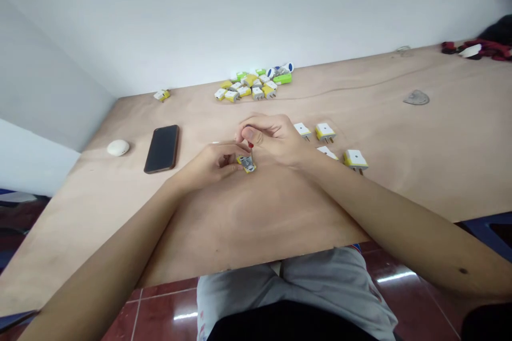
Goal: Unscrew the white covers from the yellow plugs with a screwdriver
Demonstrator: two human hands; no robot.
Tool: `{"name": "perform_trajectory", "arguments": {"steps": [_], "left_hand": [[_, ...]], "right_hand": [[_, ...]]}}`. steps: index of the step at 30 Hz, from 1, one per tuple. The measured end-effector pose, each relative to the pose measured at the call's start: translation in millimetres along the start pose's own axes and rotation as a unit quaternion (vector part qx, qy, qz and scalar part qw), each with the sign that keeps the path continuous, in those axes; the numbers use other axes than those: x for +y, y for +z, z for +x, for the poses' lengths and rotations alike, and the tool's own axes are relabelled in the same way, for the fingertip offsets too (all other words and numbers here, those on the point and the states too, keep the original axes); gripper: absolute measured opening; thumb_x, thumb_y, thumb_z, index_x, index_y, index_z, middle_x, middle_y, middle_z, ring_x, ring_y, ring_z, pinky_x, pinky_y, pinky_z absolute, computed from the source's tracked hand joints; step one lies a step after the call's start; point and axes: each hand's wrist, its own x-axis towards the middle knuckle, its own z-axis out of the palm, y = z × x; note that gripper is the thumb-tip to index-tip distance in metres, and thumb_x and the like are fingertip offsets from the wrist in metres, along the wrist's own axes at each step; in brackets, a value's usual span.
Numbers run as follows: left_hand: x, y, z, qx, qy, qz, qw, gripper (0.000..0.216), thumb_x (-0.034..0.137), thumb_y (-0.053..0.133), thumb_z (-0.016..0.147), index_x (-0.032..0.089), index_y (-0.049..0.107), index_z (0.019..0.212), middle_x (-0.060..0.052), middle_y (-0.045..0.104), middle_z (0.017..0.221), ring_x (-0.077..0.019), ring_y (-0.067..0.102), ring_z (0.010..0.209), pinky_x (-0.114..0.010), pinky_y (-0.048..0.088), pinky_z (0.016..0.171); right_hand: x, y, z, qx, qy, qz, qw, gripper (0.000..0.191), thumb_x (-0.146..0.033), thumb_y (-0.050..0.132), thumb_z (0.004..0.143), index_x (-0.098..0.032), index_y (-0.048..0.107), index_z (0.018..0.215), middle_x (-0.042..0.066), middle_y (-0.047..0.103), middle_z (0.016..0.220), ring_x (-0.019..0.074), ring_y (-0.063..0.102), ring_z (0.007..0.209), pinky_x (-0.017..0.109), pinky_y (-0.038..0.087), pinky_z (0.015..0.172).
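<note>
Near the middle of the table, my left hand (219,162) is closed on the side of a small plug adapter (248,164) with yellow edges and its metal inner parts showing. My right hand (276,138) is closed around a small screwdriver (250,145); a bit of red and a thin shaft show below the fingers. The screwdriver points down at the adapter, but whether its tip sits in a screw I cannot tell. Right of my right hand stand several white-and-yellow plug adapters, among them one adapter (356,159) nearest the front and another (325,131) behind it.
A pile of yellow, white and green plugs (250,85) lies by the wall. One adapter (162,95) lies apart at the back left. A phone (162,149) and a white rounded object (118,147) are on the left. A grey flat piece (416,97) lies at the right.
</note>
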Motion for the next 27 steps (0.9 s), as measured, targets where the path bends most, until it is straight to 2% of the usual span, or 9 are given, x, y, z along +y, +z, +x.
{"name": "perform_trajectory", "arguments": {"steps": [6, 11, 16, 19, 21, 25, 27], "left_hand": [[1, -1, 0, -0.003, -0.002, 0.008, 1.000, 0.024, 0.031, 0.076, 0.099, 0.019, 0.082, 0.119, -0.002, 0.069, 0.084, -0.0112, 0.049, 0.061, -0.025, 0.040, 0.059], [-2, -1, -1, -0.001, -0.006, -0.003, 1.000, 0.023, 0.033, 0.076, 0.099, 0.021, 0.081, 0.119, -0.003, 0.071, 0.090, -0.0127, 0.051, 0.065, -0.026, 0.041, 0.059], [-5, 0, -2, 0.001, -0.005, -0.009, 1.000, 0.026, 0.037, 0.081, 0.096, 0.021, 0.081, 0.117, -0.002, 0.070, 0.086, -0.0124, 0.051, 0.063, -0.026, 0.042, 0.058], [-7, 1, -2, -0.001, -0.005, -0.027, 1.000, 0.032, 0.040, 0.082, 0.097, 0.020, 0.080, 0.122, -0.005, 0.074, 0.095, -0.0136, 0.057, 0.067, -0.027, 0.046, 0.060], [-7, 2, -1, 0.002, 0.005, -0.024, 1.000, 0.035, 0.042, 0.085, 0.095, 0.021, 0.080, 0.123, -0.008, 0.076, 0.107, -0.0158, 0.064, 0.076, -0.028, 0.050, 0.066], [-6, 3, 1, 0.008, 0.039, -0.009, 0.999, 0.036, 0.041, 0.089, 0.093, 0.020, 0.081, 0.121, -0.013, 0.076, 0.122, -0.0227, 0.072, 0.103, -0.031, 0.056, 0.083], [-5, 3, 1, 0.010, 0.035, -0.007, 0.999, 0.036, 0.042, 0.089, 0.093, 0.020, 0.081, 0.120, -0.013, 0.075, 0.123, -0.0226, 0.072, 0.102, -0.031, 0.056, 0.083]], "right_hand": [[-9, 5, 0, 0.022, -0.021, -0.037, 0.999, 0.044, -0.055, 0.069, 0.106, -0.020, 0.074, 0.081, 0.005, 0.072, 0.086, 0.0182, 0.064, 0.086, 0.032, 0.052, 0.081], [-17, 12, -1, 0.037, 0.017, -0.050, 0.998, 0.050, -0.063, 0.068, 0.104, -0.022, 0.072, 0.076, 0.006, 0.072, 0.086, 0.0206, 0.064, 0.087, 0.035, 0.054, 0.083], [-18, 22, -6, 0.097, 0.008, -0.059, 0.993, 0.048, -0.063, 0.069, 0.103, -0.021, 0.074, 0.082, 0.007, 0.074, 0.091, 0.0196, 0.065, 0.089, 0.034, 0.054, 0.083], [-18, 22, -7, 0.090, 0.059, -0.015, 0.994, 0.049, -0.064, 0.070, 0.103, -0.019, 0.074, 0.085, 0.005, 0.073, 0.086, 0.0168, 0.064, 0.081, 0.030, 0.054, 0.075], [-18, 19, -5, 0.102, 0.083, 0.040, 0.991, 0.051, -0.067, 0.071, 0.101, -0.019, 0.072, 0.085, 0.003, 0.072, 0.082, 0.0149, 0.063, 0.076, 0.028, 0.054, 0.071], [-16, 12, -1, 0.161, 0.086, 0.120, 0.976, 0.050, -0.068, 0.076, 0.097, -0.020, 0.067, 0.087, -0.001, 0.064, 0.074, 0.0113, 0.059, 0.066, 0.025, 0.051, 0.063], [-14, 13, 0, 0.165, 0.089, 0.134, 0.973, 0.049, -0.068, 0.076, 0.096, -0.020, 0.066, 0.087, -0.002, 0.062, 0.073, 0.0105, 0.057, 0.065, 0.024, 0.051, 0.062]]}}
